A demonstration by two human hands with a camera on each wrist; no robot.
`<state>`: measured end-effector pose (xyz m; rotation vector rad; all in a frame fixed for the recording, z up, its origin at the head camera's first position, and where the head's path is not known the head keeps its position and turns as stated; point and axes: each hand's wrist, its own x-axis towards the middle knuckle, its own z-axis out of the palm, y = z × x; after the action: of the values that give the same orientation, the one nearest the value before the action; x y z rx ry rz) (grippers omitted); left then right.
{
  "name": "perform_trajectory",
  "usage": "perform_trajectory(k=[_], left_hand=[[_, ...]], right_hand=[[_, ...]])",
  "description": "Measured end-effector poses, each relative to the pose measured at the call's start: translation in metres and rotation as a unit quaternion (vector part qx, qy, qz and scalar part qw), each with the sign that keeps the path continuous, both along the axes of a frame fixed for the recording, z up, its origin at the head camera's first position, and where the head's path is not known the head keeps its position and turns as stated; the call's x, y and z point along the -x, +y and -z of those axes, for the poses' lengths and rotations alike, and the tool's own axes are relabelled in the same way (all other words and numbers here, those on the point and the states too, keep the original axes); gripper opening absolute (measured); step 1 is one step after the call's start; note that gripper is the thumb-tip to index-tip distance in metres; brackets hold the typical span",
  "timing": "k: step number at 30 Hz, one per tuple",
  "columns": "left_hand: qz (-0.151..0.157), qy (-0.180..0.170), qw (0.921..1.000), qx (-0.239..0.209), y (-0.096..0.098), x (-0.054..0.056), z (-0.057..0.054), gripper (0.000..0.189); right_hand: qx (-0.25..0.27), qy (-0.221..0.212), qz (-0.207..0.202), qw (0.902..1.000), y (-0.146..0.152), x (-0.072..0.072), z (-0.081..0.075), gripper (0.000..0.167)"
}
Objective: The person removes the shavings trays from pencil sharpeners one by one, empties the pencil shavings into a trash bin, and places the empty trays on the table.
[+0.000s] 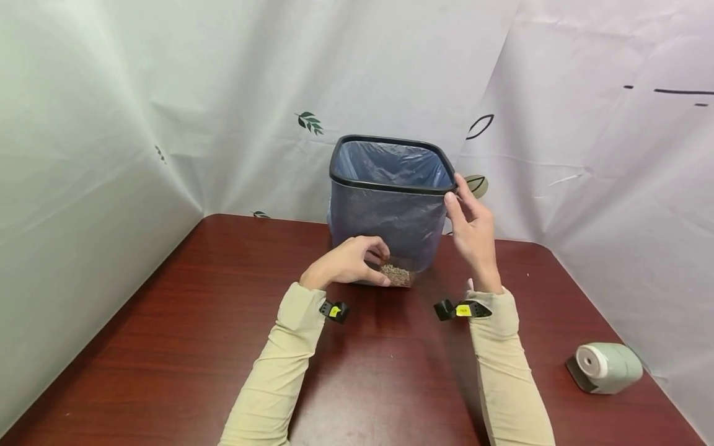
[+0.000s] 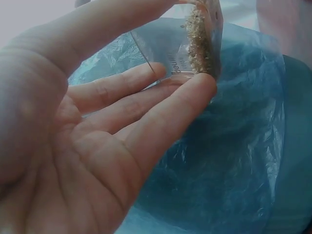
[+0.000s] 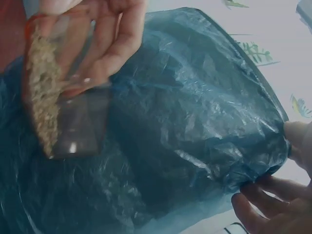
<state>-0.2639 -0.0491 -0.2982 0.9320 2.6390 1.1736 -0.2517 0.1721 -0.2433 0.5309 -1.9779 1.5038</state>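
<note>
A black-rimmed bin (image 1: 385,217) with a blue plastic liner (image 3: 195,97) stands at the back of the table. My right hand (image 1: 474,232) grips its rim at the right corner, thumb on the near side. In front of the bin, my left hand (image 1: 348,260) holds a small clear plastic shavings drawer (image 3: 83,124) between thumb and fingers. Brown pencil shavings (image 2: 199,44) lie along one side inside the drawer. In the left wrist view the drawer's upper part is cut off by the frame edge.
A pale green and white pencil sharpener (image 1: 610,368) with a round holed front lies near the right edge of the dark red wooden table (image 1: 167,347). White cloth walls (image 1: 223,93) with leaf prints enclose the back and sides.
</note>
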Motion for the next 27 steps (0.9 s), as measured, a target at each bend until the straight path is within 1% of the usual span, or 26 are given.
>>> perform_trajectory(k=[3,5,9,13,17,22,27], left_hand=[[0.003,-0.002,1.0,-0.001,0.0,0.0,0.0,0.047],[0.002,-0.002,1.0,0.002,-0.001,0.0,-0.001,0.047],[-0.001,-0.003,1.0,0.001,-0.002,-0.001,-0.003,0.048],[-0.002,-0.008,1.0,-0.003,-0.003,-0.003,-0.005,0.048],[0.003,-0.011,0.9999,-0.009,-0.004,-0.005,-0.007,0.048],[0.005,-0.011,0.9996,-0.024,-0.007,-0.006,-0.009,0.049],[0.002,-0.016,0.9992,-0.035,-0.011,-0.007,-0.011,0.049]], right_hand=[[-0.03,0.021,0.022,0.9991,-0.001,0.0,0.001,0.042],[-0.036,0.026,0.035,0.9984,-0.002,0.0,0.001,0.042],[-0.027,0.024,0.05,0.9981,-0.004,0.0,0.002,0.04],[-0.022,0.008,0.06,0.9979,-0.004,-0.002,0.002,0.041],[-0.019,-0.004,0.057,0.9982,-0.003,-0.002,0.002,0.043],[-0.009,-0.002,0.043,0.9991,-0.002,-0.001,0.003,0.044],[-0.005,-0.002,0.038,0.9992,-0.001,0.0,0.003,0.045]])
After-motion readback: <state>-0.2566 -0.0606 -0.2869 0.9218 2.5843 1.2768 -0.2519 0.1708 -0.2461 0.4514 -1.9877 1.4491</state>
